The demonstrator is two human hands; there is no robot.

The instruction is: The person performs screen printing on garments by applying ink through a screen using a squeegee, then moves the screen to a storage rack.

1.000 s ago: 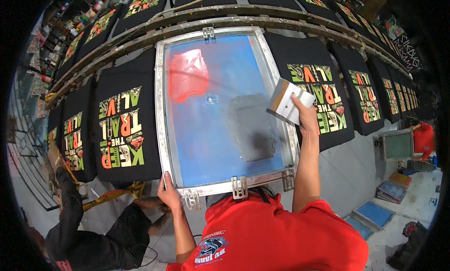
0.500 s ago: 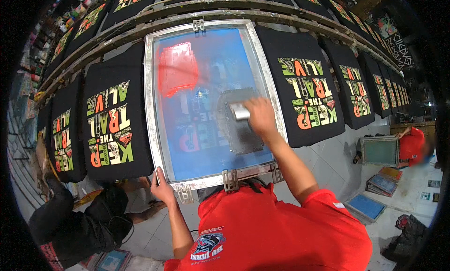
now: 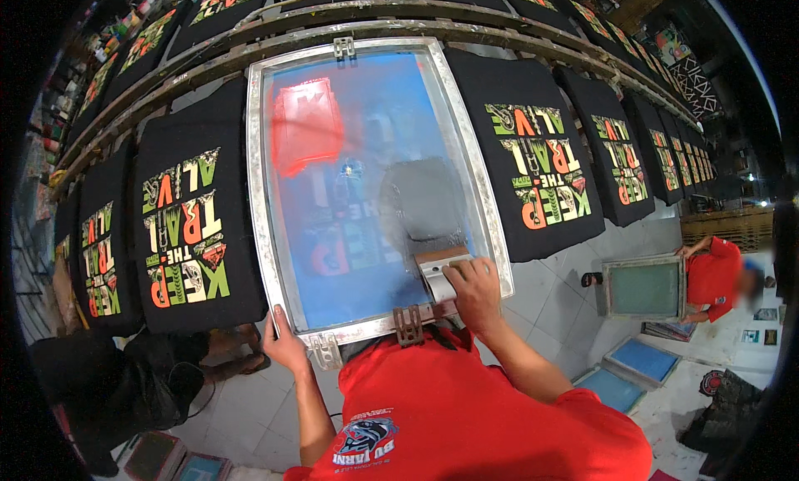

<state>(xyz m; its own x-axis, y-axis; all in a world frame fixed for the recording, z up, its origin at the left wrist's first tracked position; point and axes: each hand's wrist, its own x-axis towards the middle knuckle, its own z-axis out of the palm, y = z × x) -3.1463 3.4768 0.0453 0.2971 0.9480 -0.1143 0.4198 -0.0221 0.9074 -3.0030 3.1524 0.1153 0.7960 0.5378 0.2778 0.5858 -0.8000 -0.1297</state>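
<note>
A metal-framed printing screen (image 3: 374,106) with blue mesh lies over a printed black shirt seen faintly through it. Red ink (image 3: 304,127) covers a patch at its upper left, dark grey ink (image 3: 420,198) a patch at its right. My right hand (image 3: 473,288) grips a silver squeegee (image 3: 437,277) with a brown blade, set on the mesh just below the grey patch. My left hand (image 3: 283,339) holds the screen frame by its lower left corner. Metal clamps (image 3: 408,324) sit on the frame's lower edge.
Printed black shirts (image 3: 179,231) lie in rows either side and beyond wooden rails (image 3: 208,48). A co-worker in dark clothes (image 3: 116,389) is low at the left; another in red (image 3: 707,277) holds a screen (image 3: 641,285) at the right. More screens (image 3: 641,356) lie on the floor.
The squeegee came from the frame's right edge onto the grey patch, then moved down toward my body, leaving that patch smoother. The co-worker in red has shifted the screen slightly.
</note>
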